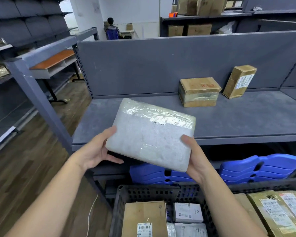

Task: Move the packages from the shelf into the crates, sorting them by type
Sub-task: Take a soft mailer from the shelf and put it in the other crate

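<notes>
Gripping the white bubble-wrapped package (149, 135) by opposite edges, left hand (96, 149) and right hand (195, 156) steady it flat above the shelf's (246, 120) front edge — crate (120, 207) waits below.

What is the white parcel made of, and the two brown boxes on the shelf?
The white parcel looks like bubble wrap or foam sheet under shiny clear tape: pebbly surface, glinting wrinkles. The flat brown box and the leaning brown box look like matte cardboard: creased corners, glossy tape bands, and a paper label on the leaning one.
</notes>
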Tool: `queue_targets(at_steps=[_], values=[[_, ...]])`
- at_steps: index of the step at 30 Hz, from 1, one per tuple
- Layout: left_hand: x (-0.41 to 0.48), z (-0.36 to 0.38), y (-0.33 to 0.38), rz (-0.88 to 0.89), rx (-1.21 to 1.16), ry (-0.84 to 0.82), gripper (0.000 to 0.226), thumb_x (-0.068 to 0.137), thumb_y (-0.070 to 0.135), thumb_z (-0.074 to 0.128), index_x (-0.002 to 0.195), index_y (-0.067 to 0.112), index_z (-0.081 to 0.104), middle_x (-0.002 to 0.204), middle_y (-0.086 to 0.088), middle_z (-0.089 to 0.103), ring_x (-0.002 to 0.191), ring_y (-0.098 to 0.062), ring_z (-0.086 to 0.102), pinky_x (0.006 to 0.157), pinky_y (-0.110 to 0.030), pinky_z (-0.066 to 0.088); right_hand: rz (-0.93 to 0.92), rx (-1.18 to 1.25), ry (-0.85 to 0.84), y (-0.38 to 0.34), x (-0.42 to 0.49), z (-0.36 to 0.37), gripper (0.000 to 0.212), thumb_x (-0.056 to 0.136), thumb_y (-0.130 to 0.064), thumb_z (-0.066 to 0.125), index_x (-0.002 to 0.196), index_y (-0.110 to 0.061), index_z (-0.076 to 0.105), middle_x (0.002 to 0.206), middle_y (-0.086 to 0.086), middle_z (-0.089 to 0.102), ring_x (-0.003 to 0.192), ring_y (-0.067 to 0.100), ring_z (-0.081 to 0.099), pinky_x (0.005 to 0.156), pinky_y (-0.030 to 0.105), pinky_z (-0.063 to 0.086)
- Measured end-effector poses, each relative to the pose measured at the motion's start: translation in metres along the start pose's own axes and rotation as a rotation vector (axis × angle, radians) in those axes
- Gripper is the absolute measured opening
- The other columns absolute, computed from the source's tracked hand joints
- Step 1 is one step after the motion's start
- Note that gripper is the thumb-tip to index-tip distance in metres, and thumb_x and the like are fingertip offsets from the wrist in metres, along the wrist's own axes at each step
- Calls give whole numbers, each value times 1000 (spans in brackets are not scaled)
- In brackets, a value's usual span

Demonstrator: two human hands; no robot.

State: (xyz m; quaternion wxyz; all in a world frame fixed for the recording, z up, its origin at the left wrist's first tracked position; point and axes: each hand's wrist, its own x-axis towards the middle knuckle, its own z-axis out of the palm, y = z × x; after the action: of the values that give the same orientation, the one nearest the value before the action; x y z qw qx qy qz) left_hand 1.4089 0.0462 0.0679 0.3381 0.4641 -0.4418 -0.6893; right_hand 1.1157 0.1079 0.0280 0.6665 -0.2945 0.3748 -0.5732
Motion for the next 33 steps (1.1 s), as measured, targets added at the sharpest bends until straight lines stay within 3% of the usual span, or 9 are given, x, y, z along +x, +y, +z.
queue_targets(at_steps=[4, 7, 9, 11, 13, 17, 24, 29, 33], values=[[0, 10, -10, 65, -86, 32, 73, 58, 47, 79, 123, 16, 68, 119, -11, 77, 97, -25, 77, 72, -52, 65, -24, -46, 72, -4, -2, 2, 68, 85, -37, 76, 147, -25, 53, 138, 8, 69, 123, 31, 69, 92, 53, 60], [-1, 15, -21, 227, -31, 74, 92, 59, 40, 83, 143, 13, 57, 134, -12, 70, 111, -22, 72, 73, -35, 62, -69, -198, 163, -7, -3, 9, 39, 102, -42, 58, 140, -34, 56, 134, -3, 72, 119, 22, 71, 99, 55, 57], [-3, 23, -27, 363, -24, 111, 98, 58, 32, 90, 146, 12, 52, 137, -10, 69, 122, -24, 68, 83, -32, 61, -94, -319, 203, -8, -5, 18, 55, 99, -55, 59, 150, -39, 46, 141, -17, 64, 128, 12, 63, 108, 53, 51], [-9, 39, -31, 514, 37, 161, 96, 54, 34, 95, 141, 17, 57, 135, -7, 70, 125, -24, 67, 92, -33, 59, -105, -423, 227, -10, -8, 31, 99, 79, -79, 67, 161, -47, 23, 151, -31, 47, 143, 8, 45, 118, 58, 38], [-15, 58, -32, 640, 250, 289, 106, 52, 45, 96, 145, 22, 52, 139, -3, 65, 130, -19, 61, 104, -34, 53, -184, -483, 218, -13, -12, 44, 117, 62, -92, 71, 159, -54, 19, 159, -27, 39, 150, 12, 37, 120, 62, 33], [-23, 97, -41, 771, 718, 608, 144, 46, 55, 96, 163, 17, 20, 146, 5, 32, 135, -1, 34, 106, -11, 31, -300, -337, 149, -16, -25, 77, 108, 62, -62, 84, 155, -43, 32, 140, -17, 64, 127, 9, 64, 107, 54, 52], [4, 120, -72, 1333, 985, 774, 88, 90, 41, 77, 154, 5, 28, 154, -17, 30, 151, -38, 28, 127, -40, 23, -337, -110, 568, -8, -32, 112, 150, 41, -62, 96, 162, -47, 10, 146, -8, 42, 120, 8, 59, 98, 30, 52], [5, 119, -83, 1210, 940, 607, 106, 76, 38, 87, 158, 10, 26, 157, -10, 28, 151, -27, 25, 125, -31, 26, -269, -174, 645, -12, -14, 105, 134, 51, -57, 96, 160, -37, 21, 144, 2, 35, 104, 14, 62, 98, 43, 58], [6, 89, -56, 776, 409, 470, 83, 82, 58, 71, 151, 22, 42, 143, 9, 41, 141, -17, 45, 116, -38, 44, -416, -341, 633, 1, -10, 82, 107, 62, -47, 97, 147, -37, 32, 142, 1, 34, 117, 19, 53, 98, 35, 53]])
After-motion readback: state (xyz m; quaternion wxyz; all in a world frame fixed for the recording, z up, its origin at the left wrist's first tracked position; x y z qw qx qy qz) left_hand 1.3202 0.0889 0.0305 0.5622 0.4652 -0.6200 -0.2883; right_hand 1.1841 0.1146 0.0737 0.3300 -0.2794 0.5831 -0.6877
